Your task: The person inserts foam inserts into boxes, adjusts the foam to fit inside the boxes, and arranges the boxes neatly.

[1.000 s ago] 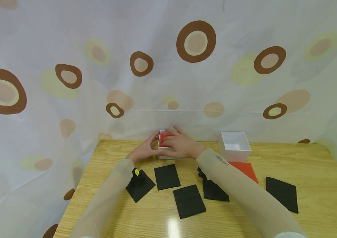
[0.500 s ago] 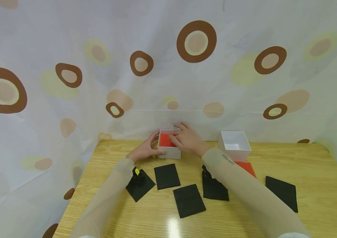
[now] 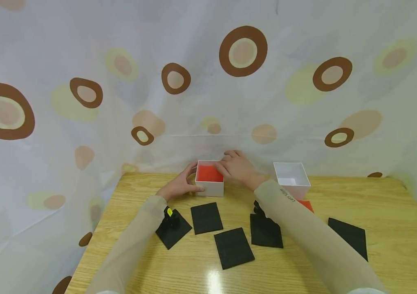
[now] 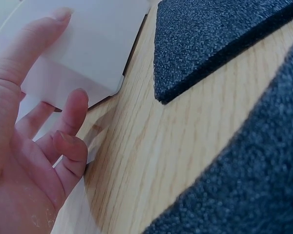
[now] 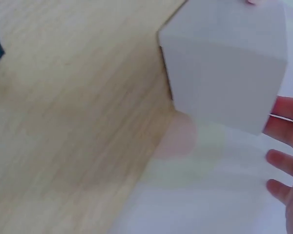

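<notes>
Evidently, in the head view, the white box [image 3: 210, 189] stands on the wooden table [image 3: 138, 185] before the patterned cloth [image 3: 193, 110], with a red pad [image 3: 207, 174] inside it, flat and lying a little below the rim; the left hand [image 3: 180, 185] holds the box at its left side, thumb on the near wall and fingers round behind, probably to stop so light-looking a container from sliding; the right hand [image 3: 241, 168] lies at the box's right rim, fingers loosely apart and gripping nothing that shows, perhaps placed there to reach the pad, though I cannot tell whether it touches; right of the box and well apart stands a second white box [image 3: 294, 192], with a red piece [image 3: 306, 205] partly hidden by the right sleeve [image 3: 297, 222]; black squares [image 3: 206, 218] lie on the box's near side and off to its right, seemingly spread so that each can be picked up singly. Next, the left wrist view shows the box smooth and pale, the thumb along its wall, the lower fingers curling free beneath; the nearest square looks thick and grainy, like foam. Lastly, in the right wrist view, two plain walls meet at the box's corner; the right fingers show, separated, just beyond its rim.
</notes>
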### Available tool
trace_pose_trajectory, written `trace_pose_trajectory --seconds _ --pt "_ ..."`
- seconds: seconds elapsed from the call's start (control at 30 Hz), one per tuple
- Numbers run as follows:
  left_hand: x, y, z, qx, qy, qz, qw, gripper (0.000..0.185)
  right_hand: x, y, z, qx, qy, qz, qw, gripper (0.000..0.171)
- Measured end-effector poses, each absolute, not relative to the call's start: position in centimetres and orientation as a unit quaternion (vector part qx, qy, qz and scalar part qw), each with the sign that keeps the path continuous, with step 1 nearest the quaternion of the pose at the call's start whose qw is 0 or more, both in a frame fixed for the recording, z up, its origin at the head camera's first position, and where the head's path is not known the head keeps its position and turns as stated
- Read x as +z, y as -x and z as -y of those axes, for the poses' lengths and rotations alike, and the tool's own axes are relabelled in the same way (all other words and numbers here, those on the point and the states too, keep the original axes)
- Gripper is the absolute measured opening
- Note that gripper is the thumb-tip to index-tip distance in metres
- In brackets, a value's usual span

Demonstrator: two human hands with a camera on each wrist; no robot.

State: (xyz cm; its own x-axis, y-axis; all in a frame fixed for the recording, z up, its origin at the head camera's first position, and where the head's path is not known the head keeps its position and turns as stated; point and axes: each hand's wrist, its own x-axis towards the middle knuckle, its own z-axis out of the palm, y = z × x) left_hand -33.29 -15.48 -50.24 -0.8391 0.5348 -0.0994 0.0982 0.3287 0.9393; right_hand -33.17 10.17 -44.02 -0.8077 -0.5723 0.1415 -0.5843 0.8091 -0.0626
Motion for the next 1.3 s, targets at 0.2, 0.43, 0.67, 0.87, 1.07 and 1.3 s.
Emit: trace_pose_trajectory --seconds 0.2,0.43,0.67,0.87,1.07,1.3 --pt "-50.1 33.1 15.5 0.538 -0.198 -0.794 0.200 0.099 -43.3 33.0 -9.7 0.053 -0.302 0.952 0.021 0.058" --pt "-50.0 33.1 15.5 0.533 -0.198 -0.798 0.198 0.100 -43.1 33.1 -9.7 0.071 -0.295 0.953 -0.007 0.058" --pt "-50.1 33.1 15.6 0.536 -0.195 -0.795 0.207 0.101 -42.9 33.1 -10.0 -0.041 -0.341 0.939 0.031 0.053" --pt "-49.6 33.1 15.4 0.532 -0.209 -0.795 0.203 0.101 -43.2 33.1 -10.2 -0.056 -0.349 0.935 0.037 0.051" --pt "-49.6 33.1 15.3 0.534 -0.205 -0.795 0.202 0.101 -43.2 33.2 -10.9 -0.003 -0.348 0.937 0.012 0.053" --pt "-49.9 33.1 15.4 0.531 -0.201 -0.798 0.200 0.103 -43.0 32.8 -13.0 0.114 -0.378 0.918 0.028 0.046"
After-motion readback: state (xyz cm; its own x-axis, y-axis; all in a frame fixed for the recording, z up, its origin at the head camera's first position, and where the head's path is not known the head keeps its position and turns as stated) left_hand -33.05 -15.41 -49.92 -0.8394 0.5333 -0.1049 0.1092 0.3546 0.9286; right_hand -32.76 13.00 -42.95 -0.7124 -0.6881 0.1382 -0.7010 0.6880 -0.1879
